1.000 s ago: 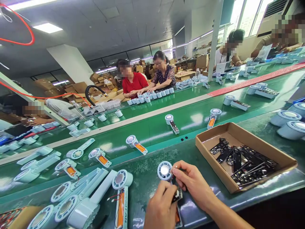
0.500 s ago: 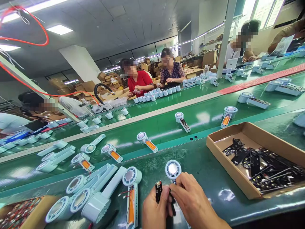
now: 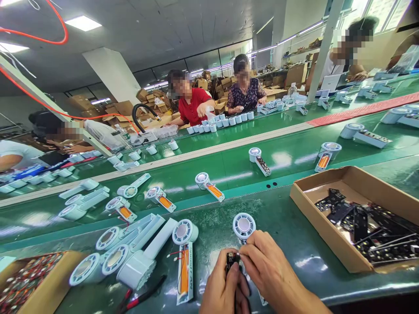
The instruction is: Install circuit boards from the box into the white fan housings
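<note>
My left hand [image 3: 224, 283] is closed around a narrow black circuit board [image 3: 231, 259], held upright with its top end showing. Against that end press the pinched fingertips of my right hand [image 3: 273, 270]; what they hold is too small and covered to make out. Just beyond my hands lies a pale blue handheld fan [image 3: 244, 224], its round head facing up and most of its handle hidden under my right hand. To the left rests another fan with an open handle [image 3: 185, 272], showing an orange battery and thin wires with small white plugs.
A cardboard tray of black circuit boards [image 3: 330, 235] stands at the right. Several fan housings [image 3: 135, 268] cluster at the left, beside a box of red wires [image 3: 62, 279] and a black-and-red cable [image 3: 147, 296]. Beyond runs a green conveyor [image 3: 229, 161] carrying fans; co-workers sit across it.
My left hand has raised the circuit board upright from beside the fan's handle. My right fingers have moved from the fan's head to the board's end. The view has shifted.
</note>
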Available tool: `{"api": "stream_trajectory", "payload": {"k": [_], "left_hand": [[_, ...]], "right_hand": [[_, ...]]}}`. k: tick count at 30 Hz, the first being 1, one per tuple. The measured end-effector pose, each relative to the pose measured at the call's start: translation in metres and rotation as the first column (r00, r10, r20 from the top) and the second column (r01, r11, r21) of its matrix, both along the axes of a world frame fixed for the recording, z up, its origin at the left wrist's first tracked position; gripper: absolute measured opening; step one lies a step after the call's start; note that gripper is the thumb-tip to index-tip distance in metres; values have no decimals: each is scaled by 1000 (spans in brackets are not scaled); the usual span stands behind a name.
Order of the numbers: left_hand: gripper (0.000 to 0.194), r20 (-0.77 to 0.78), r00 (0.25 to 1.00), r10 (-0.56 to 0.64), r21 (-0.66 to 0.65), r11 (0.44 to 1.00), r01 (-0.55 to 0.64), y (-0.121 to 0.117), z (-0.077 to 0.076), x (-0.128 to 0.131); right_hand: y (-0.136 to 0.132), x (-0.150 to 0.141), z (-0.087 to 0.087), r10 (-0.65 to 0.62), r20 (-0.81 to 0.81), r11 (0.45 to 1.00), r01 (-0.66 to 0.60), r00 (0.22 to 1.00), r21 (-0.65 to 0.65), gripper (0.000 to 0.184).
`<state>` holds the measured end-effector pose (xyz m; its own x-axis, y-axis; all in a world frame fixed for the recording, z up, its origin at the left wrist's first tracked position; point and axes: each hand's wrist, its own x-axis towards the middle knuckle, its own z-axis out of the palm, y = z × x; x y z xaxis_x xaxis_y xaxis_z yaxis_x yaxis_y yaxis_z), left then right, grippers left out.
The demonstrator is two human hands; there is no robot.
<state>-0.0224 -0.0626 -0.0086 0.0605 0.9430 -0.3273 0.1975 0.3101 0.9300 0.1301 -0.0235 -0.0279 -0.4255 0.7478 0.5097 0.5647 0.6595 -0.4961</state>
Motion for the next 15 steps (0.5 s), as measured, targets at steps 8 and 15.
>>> {"api": "stream_trajectory", "payload": {"k": [8,15], "left_hand": [[33,-215,974,-65,65,995,81,2,-4,4],[35,-492,870,-38,91,991,94,-1,-3,9]], "right_hand": [[-1,2,0,35,59,999,-34,998,-13,24],[-2,2,5,46,142,995,-58,989,76,23]]}}
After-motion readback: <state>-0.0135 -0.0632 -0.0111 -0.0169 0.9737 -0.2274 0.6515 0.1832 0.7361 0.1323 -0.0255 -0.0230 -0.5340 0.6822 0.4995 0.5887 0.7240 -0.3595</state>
